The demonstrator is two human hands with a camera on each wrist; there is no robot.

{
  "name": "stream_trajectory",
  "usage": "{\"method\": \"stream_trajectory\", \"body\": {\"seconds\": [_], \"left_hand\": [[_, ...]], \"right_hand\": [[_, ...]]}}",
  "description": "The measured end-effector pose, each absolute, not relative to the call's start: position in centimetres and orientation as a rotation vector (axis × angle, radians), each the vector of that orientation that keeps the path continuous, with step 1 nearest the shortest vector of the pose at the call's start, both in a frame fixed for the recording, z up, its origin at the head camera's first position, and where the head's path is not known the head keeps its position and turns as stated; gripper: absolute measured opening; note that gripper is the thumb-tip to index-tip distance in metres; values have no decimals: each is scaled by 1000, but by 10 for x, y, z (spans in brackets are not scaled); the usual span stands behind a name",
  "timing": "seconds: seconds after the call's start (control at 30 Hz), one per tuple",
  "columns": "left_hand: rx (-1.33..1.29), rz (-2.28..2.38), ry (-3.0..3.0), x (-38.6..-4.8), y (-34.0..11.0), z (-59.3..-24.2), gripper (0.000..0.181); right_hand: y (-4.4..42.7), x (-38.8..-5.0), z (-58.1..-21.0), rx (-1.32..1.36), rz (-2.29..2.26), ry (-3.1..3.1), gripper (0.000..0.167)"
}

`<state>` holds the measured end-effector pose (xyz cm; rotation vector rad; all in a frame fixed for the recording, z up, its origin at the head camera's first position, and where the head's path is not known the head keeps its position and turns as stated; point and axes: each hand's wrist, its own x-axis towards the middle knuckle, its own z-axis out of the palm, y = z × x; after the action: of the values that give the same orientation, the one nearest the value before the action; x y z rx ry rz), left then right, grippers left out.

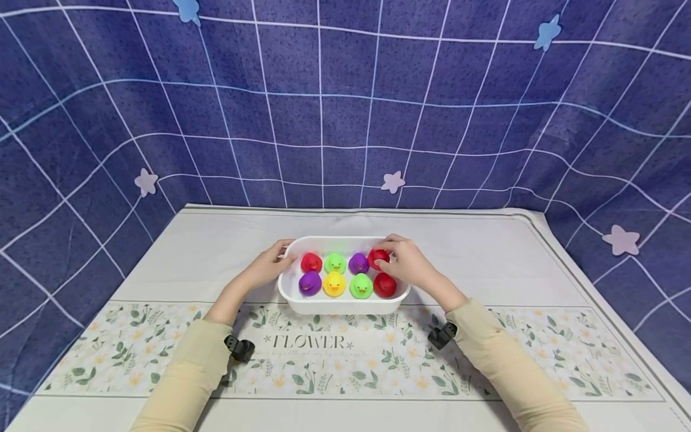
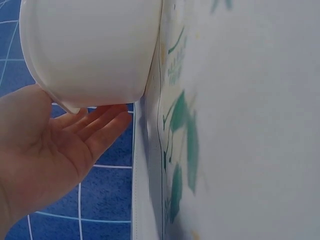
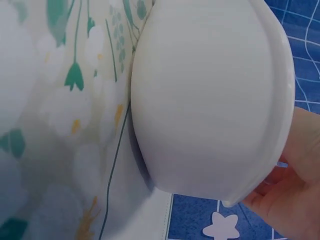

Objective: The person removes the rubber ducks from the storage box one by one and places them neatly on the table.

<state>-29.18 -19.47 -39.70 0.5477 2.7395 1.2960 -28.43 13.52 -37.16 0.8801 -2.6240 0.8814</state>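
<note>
Blue cloth (image 1: 345, 120) is hanging behind the table (image 1: 469, 246); on it, a tub (image 1: 345, 308) is holding 8 ducks (image 1: 334, 284). Left hand (image 1: 261, 268) is gripping its left rim (image 1: 281, 292); right hand (image 1: 411, 261) is apparently pinching the rear-right red duck (image 1: 380, 255). Ducks are looking light, soft, likely favouring body holds.

Tallying one white tub (image 1: 345, 307), counting eight toys (image 1: 335, 284), now splitting three red, two green, two purple, one yellow! Adding one left hand (image 1: 264, 266), one right hand (image 1: 410, 262), two black wrist cameras (image 1: 245, 350), and spotting five big pale stars (image 1: 393, 182)!
</note>
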Motion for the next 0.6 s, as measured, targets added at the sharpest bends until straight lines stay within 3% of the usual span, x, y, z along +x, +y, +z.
{"method": "stream_trajectory", "body": {"seconds": [0.6], "left_hand": [[537, 1432, 2638, -297, -198, -404, 48]], "right_hand": [[156, -275, -355, 907, 968, -2495, 27]]}}
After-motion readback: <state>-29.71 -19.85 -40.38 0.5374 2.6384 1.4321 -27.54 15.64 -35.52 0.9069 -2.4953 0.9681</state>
